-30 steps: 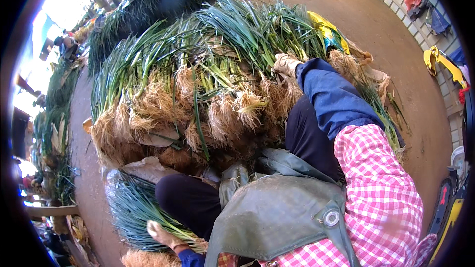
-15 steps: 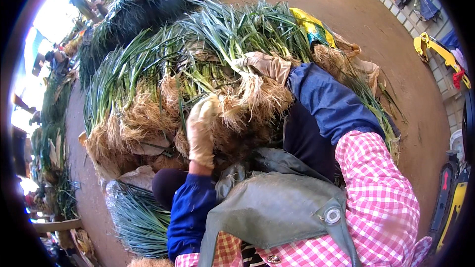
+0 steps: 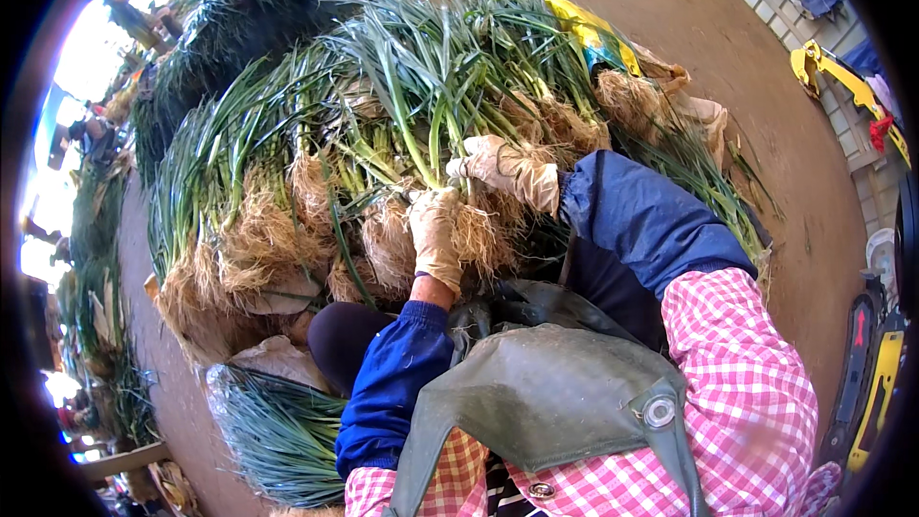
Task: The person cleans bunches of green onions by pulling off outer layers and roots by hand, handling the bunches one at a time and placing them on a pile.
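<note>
A wide heap of green onions (image 3: pixel 258 134) lies before me, leaves pointing away and tangled tan roots (image 3: pixel 258 230) toward me. My right hand (image 3: pixel 503 170), in a cream glove, is closed round the lower stalks of a few green onions (image 3: pixel 426 134) at the heap's middle. Just left of it and nearer me, my gloved left hand (image 3: pixel 436 225) is closed at the base of the same stalks, where the roots (image 3: pixel 481 235) begin. Its fingertips are partly hidden among stems and roots.
A clear-wrapped bundle of green leaves (image 3: pixel 273 436) lies at lower left. Another dark green heap (image 3: pixel 258 24) stands at far left. A yellow bag (image 3: pixel 589 33) lies at the heap's far right edge. Brown floor (image 3: pixel 766 134) runs to a tiled wall with a yellow tool (image 3: pixel 842 86).
My left hand has moved right and closed at the base of the stalks by my right hand. The right hand has shifted slightly down and nearer me.
</note>
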`<control>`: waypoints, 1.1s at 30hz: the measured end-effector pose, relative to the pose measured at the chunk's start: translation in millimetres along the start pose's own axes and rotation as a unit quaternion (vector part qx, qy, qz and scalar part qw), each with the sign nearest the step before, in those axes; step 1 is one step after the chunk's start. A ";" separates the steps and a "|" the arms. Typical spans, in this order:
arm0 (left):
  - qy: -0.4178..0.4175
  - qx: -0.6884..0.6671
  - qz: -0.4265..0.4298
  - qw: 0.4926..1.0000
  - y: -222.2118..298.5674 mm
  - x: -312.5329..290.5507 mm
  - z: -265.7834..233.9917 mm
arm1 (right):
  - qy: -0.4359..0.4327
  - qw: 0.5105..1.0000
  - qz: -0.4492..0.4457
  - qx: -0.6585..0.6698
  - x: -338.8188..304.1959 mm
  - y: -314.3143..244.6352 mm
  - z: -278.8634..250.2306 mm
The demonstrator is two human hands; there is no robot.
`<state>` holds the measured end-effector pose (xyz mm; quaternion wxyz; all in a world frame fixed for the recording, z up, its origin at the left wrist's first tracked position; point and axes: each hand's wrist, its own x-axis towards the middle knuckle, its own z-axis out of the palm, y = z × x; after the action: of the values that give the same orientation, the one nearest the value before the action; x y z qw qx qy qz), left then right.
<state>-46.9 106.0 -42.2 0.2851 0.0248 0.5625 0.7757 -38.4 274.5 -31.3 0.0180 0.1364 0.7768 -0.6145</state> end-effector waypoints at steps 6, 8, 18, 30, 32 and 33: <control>0.058 -0.093 0.044 0.993 7.7 -13.6 -10.5 | 0.090 0.936 -0.036 -0.338 11.8 -2.3 -7.1; 0.026 -0.160 -0.016 0.987 26.5 -14.3 17.5 | 0.145 0.884 -0.037 -0.442 36.2 34.4 -56.7; -0.003 -0.163 0.004 0.987 37.2 -38.2 0.8 | 0.085 0.967 -0.239 -0.038 -12.6 -70.7 -3.9; -0.015 -0.164 -0.076 0.984 25.9 -39.5 -28.6 | -0.248 0.902 -0.113 -0.334 -50.7 -82.3 14.2; -0.010 -0.022 0.011 1.000 19.8 -34.3 -30.8 | -0.190 0.864 -0.141 -0.444 -59.0 -84.3 14.1; -0.013 -0.030 0.039 0.999 13.9 -33.4 -28.8 | -0.191 0.845 -0.160 -0.473 -58.9 -82.9 10.8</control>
<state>-35.1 62.7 -31.1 0.2630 0.0483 0.5334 0.8025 -2.6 235.7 56.3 0.1301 -0.1346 0.9656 -0.1806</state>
